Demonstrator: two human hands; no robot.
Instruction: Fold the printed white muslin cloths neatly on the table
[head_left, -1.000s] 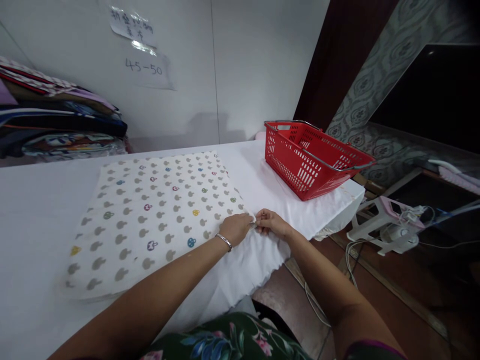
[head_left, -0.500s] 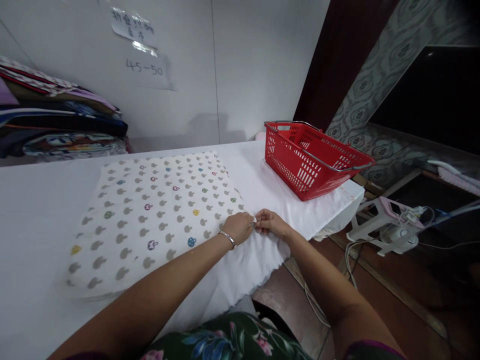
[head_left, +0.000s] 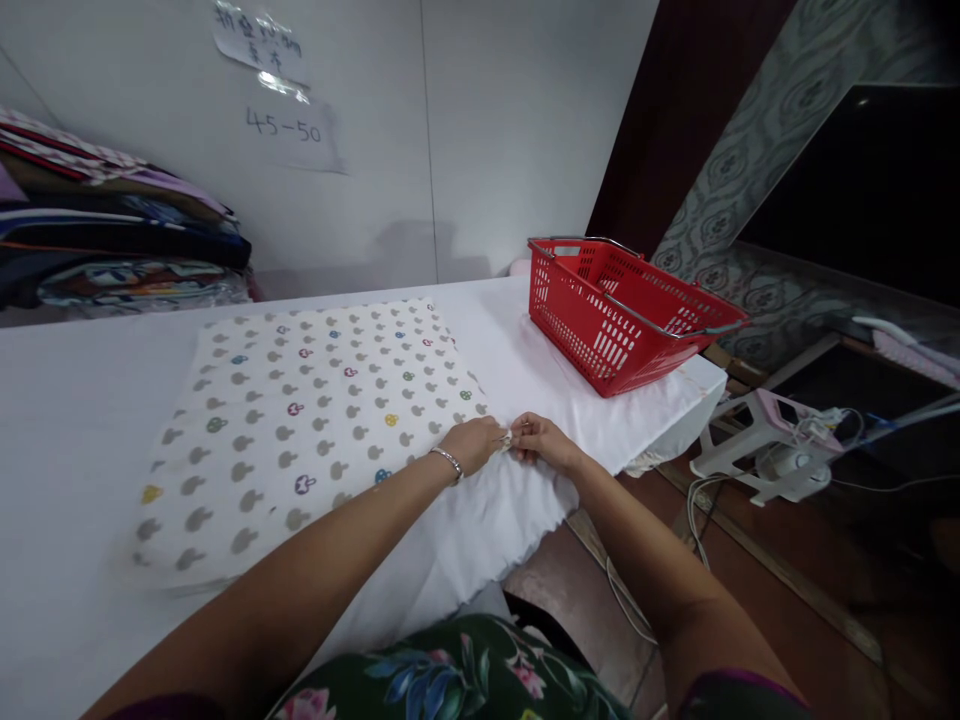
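Observation:
A folded white cloth printed with grey and coloured mushroom shapes (head_left: 315, 420) lies flat on a table covered in white fabric (head_left: 67, 400). My left hand (head_left: 472, 443), with a silver bracelet at the wrist, rests closed on the cloth's near right corner. My right hand (head_left: 541, 438) meets it from the right, fingers pinched on that same corner. Both hands touch at the corner, close to the table's front edge.
A red plastic basket with metal handles (head_left: 622, 310) stands at the table's right end. A stack of folded fabrics (head_left: 112, 230) is piled at the back left against the wall. Paper notes (head_left: 277, 90) hang on the wall. Cables and a white device (head_left: 772, 450) lie on the floor to the right.
Both hands stay pinched at the cloth's corner with only a slight shift. The view has tilted a little.

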